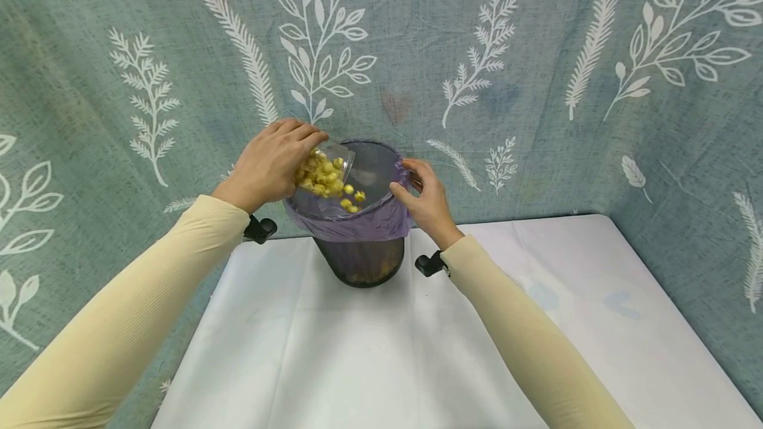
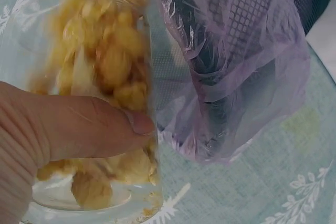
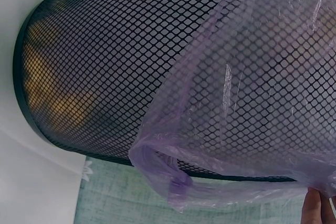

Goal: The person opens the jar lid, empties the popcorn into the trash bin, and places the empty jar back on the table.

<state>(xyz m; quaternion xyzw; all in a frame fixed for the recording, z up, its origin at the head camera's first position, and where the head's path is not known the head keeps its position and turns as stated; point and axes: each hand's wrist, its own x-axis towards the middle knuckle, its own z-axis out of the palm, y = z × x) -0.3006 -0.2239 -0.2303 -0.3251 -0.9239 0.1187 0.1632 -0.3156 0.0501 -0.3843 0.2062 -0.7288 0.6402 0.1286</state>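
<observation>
My left hand [image 1: 271,164] grips a clear plastic jar [image 2: 23,30] of yellow popcorn [image 1: 322,174], its thumb lying across the side. Tilted, the jar has its mouth over a dark mesh wastebasket [image 1: 363,262], and a few loose pieces tumble from it in mid-air. A thin purple bin liner [image 1: 372,224] lines the basket and folds down over its rim. At the right side of that rim my right hand [image 1: 430,207] pinches the liner. Through the mesh, blurred yellowish pieces [image 3: 60,106] show at the basket's bottom.
The basket stands at the far edge of a table with a white cover [image 1: 357,349]. Right behind it hangs a grey-green cloth [image 1: 405,51] with white leaf prints. A small black device [image 1: 260,229] sits at the left wrist, another [image 1: 430,264] at the right.
</observation>
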